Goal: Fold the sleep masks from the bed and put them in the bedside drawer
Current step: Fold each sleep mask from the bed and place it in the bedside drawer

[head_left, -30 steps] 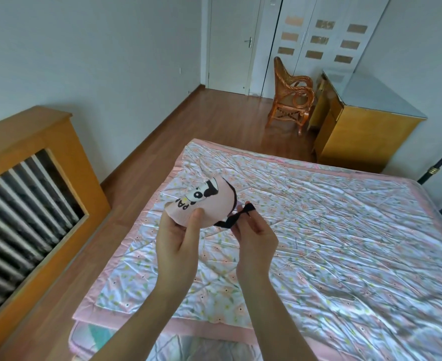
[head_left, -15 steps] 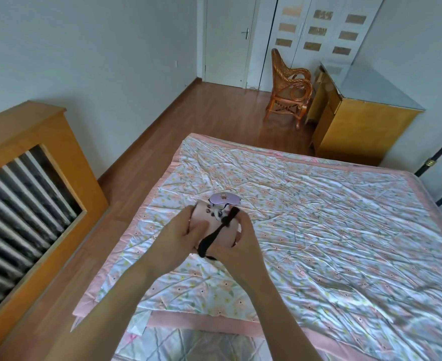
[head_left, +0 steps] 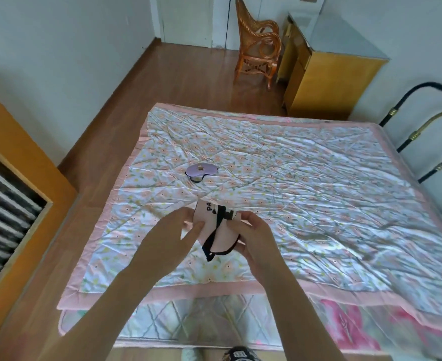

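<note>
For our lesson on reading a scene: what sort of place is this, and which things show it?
Most likely a home bedroom: a bed under a floral quilt, a lilac sleep mask lying on it, and a wicker chair beside a wooden cabinet.

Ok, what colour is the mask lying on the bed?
Lilac, with a dark strap; mask shows in the head view.

The only readable lettering is on the pink mask: black capitals "PA" near its upper left edge, where the word runs under the black strap and cannot be read further. A small black mark sits just below the letters, too small to make out. The purple mask carries a small motif at its centre, not legible as text. Nothing else in the room shows any writing.
</note>
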